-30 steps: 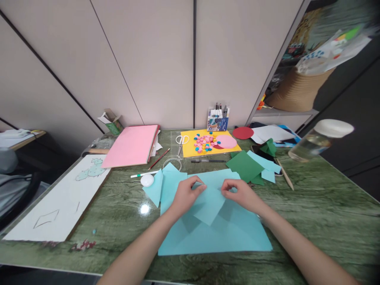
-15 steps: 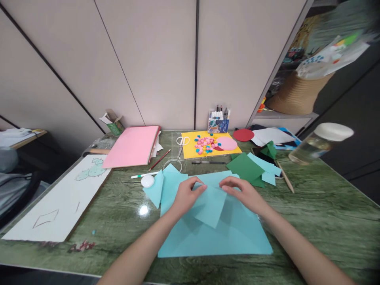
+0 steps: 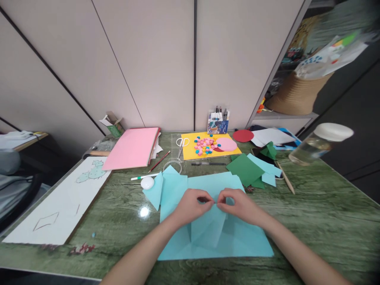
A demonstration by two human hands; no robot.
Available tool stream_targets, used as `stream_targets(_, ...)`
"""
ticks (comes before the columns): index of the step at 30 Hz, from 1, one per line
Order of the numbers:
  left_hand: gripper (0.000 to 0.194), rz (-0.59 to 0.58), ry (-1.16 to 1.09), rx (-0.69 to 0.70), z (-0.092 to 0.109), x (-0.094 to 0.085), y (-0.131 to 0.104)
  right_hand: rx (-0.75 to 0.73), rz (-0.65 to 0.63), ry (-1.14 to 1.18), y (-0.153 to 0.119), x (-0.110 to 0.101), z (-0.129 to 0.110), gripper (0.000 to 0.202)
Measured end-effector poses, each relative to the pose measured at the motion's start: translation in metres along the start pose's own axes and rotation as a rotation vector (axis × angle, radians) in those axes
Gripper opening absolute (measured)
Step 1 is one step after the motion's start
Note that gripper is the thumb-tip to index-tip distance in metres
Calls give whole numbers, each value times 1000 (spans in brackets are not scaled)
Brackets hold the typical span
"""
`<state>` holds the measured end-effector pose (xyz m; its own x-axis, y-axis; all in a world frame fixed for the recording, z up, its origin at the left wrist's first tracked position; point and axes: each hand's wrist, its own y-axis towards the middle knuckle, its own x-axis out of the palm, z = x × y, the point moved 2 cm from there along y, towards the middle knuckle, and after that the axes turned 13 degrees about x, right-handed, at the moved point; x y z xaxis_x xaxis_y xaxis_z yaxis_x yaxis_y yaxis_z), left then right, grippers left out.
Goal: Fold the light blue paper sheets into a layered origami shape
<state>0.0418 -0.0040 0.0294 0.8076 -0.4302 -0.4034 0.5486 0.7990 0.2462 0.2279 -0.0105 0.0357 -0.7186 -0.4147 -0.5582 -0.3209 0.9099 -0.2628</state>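
Over the middle of a large light-blue paper sheet (image 3: 246, 245), my left hand (image 3: 194, 204) and my right hand (image 3: 239, 204) are close together. Each has its thumb and forefinger pinched on the top edge of a smaller light-blue paper piece (image 3: 208, 231). The piece hangs down toward me, with a crease or fold showing across its lower part. To the left lie more light-blue paper (image 3: 173, 188) and a triangular blue piece (image 3: 156, 194) with a white round object (image 3: 147, 182) on it.
Scissors (image 3: 182, 143), a black pen (image 3: 208, 163) and yellow paper (image 3: 190, 152) with small coloured balls lie behind the sheet. Green paper (image 3: 246, 168) and a water bottle (image 3: 317, 144) are on the right. A pink folder (image 3: 133, 148) and a drawing board (image 3: 59, 202) are on the left.
Both hands have come closer together and slightly nearer to me, their fingers now pinched. The small blue piece has moved toward me with them and hangs with a crease.
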Motion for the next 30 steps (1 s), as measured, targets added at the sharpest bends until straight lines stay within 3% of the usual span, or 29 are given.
stream_targets(7, 13, 30, 67, -44, -1, 3, 0, -23, 2, -19, 1, 3, -1, 8)
stream_targets(15, 1, 27, 147, -115, -5, -23, 8, 0, 81, -12, 3, -26, 7, 14)
stream_targets(18, 25, 36, 186, -158, -18, -38, 10, 13, 101, -2, 3, -39, 11, 19)
stream_targets(22, 31, 130, 208, -184, -29, -51, 12, 18, 93, 3, 1, -48, 13, 22)
stream_targets(25, 21, 162, 165, -134, -22, -43, 11, 1, 56, 0, 1, -42, 11, 21)
stream_targets(30, 10, 89, 23, -47, -4, -13, 7, -38, -15, -14, 2, -26, 5, 18)
